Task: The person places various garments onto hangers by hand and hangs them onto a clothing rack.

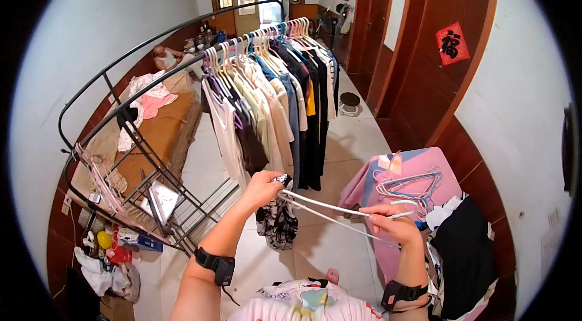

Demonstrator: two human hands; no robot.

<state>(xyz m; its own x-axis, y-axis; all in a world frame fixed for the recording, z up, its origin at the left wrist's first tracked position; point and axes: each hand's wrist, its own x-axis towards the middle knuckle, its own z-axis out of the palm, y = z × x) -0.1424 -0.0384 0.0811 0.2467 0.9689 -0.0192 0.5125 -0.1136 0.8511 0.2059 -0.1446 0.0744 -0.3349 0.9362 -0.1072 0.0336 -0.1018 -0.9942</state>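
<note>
My left hand (265, 189) is closed on a bunched black-and-white patterned garment (277, 224), which hangs down below it. One end of a white clothes hanger (327, 204) meets the garment at those fingers. Around the hanger's other end, close to its hook, my right hand (393, 221) is closed. The hanger lies nearly level between both hands, in front of my body. Just beyond my left hand, several garments (267, 103) hang in a row on a black metal clothes rack (124, 106).
Loose hangers (412, 186) lie on a pink-covered surface (379, 178) at right, beside a pile of dark clothes (461, 254). Left stands a couch (160, 133) with clothes on it; a person (167, 57) is at its far end. A stool (350, 103) stands near the doors.
</note>
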